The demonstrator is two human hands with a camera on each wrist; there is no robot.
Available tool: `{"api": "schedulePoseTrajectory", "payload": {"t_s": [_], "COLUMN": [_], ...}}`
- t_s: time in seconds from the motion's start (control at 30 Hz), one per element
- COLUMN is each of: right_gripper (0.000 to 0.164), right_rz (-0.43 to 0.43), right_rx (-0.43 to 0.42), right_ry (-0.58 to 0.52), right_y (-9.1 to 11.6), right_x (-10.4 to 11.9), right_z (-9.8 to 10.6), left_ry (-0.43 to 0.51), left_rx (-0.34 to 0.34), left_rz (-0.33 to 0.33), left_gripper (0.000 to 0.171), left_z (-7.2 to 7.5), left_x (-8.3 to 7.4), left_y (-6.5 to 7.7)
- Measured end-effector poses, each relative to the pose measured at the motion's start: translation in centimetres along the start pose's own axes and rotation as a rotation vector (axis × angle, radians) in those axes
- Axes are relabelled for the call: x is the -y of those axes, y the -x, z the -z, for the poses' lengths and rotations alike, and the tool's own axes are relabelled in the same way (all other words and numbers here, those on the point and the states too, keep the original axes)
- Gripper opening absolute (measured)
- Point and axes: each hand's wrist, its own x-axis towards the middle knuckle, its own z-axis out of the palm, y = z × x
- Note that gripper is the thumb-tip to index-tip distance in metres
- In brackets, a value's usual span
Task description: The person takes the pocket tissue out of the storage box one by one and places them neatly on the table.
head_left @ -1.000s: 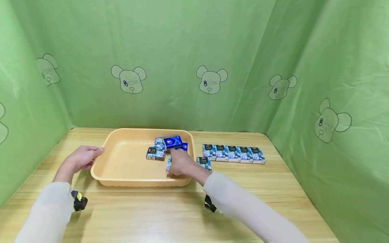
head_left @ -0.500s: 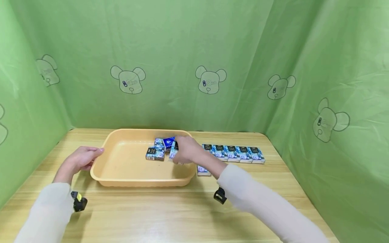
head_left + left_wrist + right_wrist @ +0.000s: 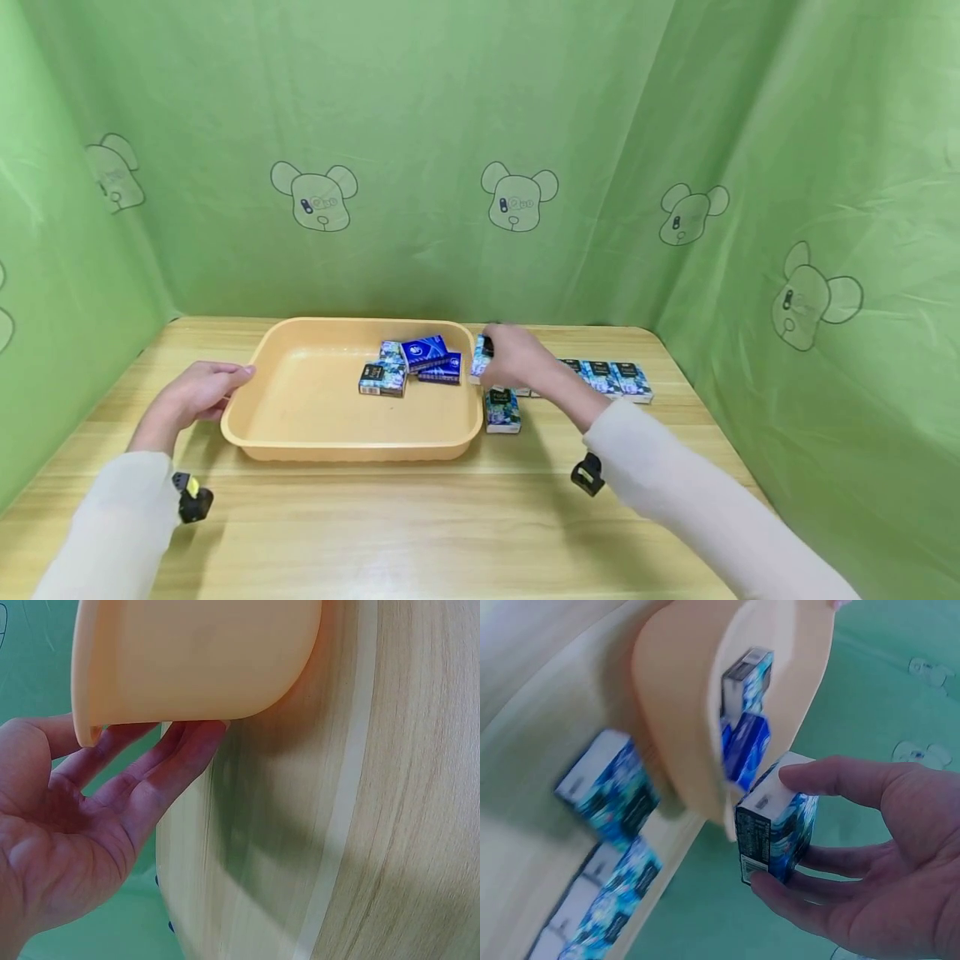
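My left hand point(image 3: 202, 390) holds the left end of a pale orange plastic tray point(image 3: 352, 452); in the left wrist view its thumb is at the rim and the fingers reach under the wall point(image 3: 202, 660). Just beyond the tray's right rim, my right hand point(image 3: 519, 358) pinches a small blue floral tissue pack point(image 3: 776, 817) between thumb and fingers, raised off the table. Inside the tray, toward its right side, lie two plain blue tissue packs point(image 3: 424, 352) beside two floral packs point(image 3: 382, 379), one partly covered.
Right of the tray, a row of floral packs point(image 3: 600, 379) lies on the wooden table, its left part hidden behind my right hand. One more floral pack point(image 3: 502, 412) lies in front of the row, close to the tray. Green curtains point(image 3: 420, 250) surround the table.
My right hand has lifted the floral pack from the tray and carried it right over the rim, uncovering the blue packs. The left hand stays at the tray.
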Motion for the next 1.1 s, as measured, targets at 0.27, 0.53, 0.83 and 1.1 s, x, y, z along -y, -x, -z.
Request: {"api": "schedulePoseTrajectory", "payload": {"t_s": [0.27,0.53,0.83,1.1], "right_gripper": [0.08,0.09,0.09,0.091], "right_rz": [-0.031,-0.108,-0.125,-0.127], "right_rx": [-0.01,0.042,0.073,0.066], "right_ry": [0.041,-0.02,-0.041,-0.058], "right_y": [0.3,0.4,0.8,0.8], "right_x": [-4.0,-6.7,-8.3,-8.6], "right_z": [-0.6,-1.5,-3.2,-4.4], "left_ry": [0.003,-0.006,0.004,-0.008], "left_rx": [0.002,0.006,0.009,0.009], "left_rz": [0.003,0.01,0.002,0.002], "left_gripper": [0.071,0.072,0.072,0.072], "left_z": [0.0,0.1,0.1,0.1], "left_x": [0.0,0.0,0.1,0.0], "left_y": [-0.1,-0.1,-0.1,0.0]}}
